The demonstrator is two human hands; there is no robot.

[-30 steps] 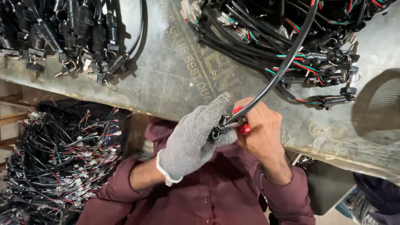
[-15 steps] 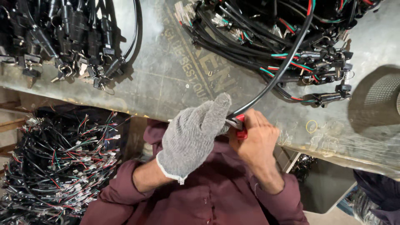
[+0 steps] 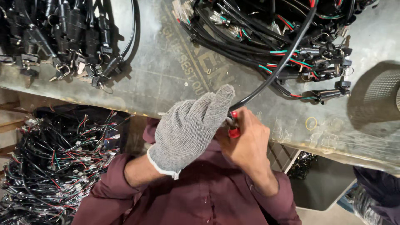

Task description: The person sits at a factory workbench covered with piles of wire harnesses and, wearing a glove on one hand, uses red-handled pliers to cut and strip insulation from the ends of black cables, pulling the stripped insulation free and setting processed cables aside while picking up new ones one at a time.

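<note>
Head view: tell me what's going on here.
A person in a maroon shirt works a black cable at the edge of a metal table. The left hand, in a grey knit glove, covers the cable's end, while the bare right hand holds a red-handled tool against it. The cable runs up to a heap of wired connectors on the table. Another batch lies at the table's left, and a bin of loose wires sits below.
</note>
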